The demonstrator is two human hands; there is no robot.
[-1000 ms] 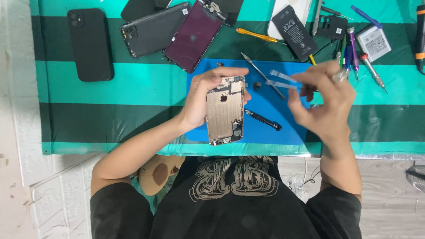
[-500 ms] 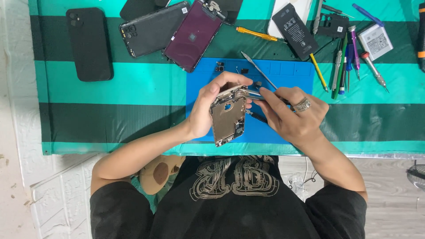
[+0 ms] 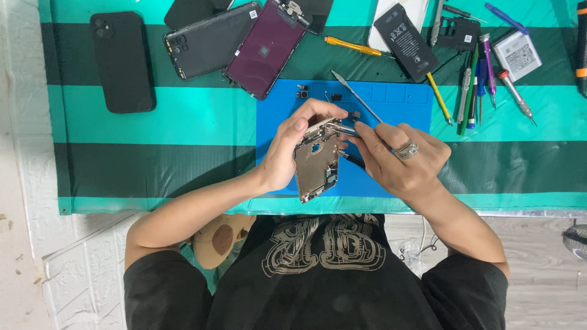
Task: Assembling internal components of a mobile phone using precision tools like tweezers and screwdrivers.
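Observation:
My left hand [image 3: 292,146] grips an opened phone housing [image 3: 315,166] by its left edge and holds it tilted over the blue work mat [image 3: 406,101]. My right hand [image 3: 403,160], with a ring on one finger, pinches metal tweezers [image 3: 341,129]. Their tips rest at the top edge of the housing. A thin metal pry tool [image 3: 358,98] lies on the mat just behind my hands. Small loose parts [image 3: 302,93] sit near the mat's far left corner.
On the green striped cover lie a black phone [image 3: 122,61], a dark phone back [image 3: 208,40], a purple screen panel [image 3: 266,46], a black battery [image 3: 406,40], a yellow screwdriver [image 3: 351,46] and several screwdrivers [image 3: 477,85] at the right. The table's front edge runs just under my wrists.
My right hand has come in from the right with the tweezers and now touches the top of the housing. My left hand has tilted the housing slightly.

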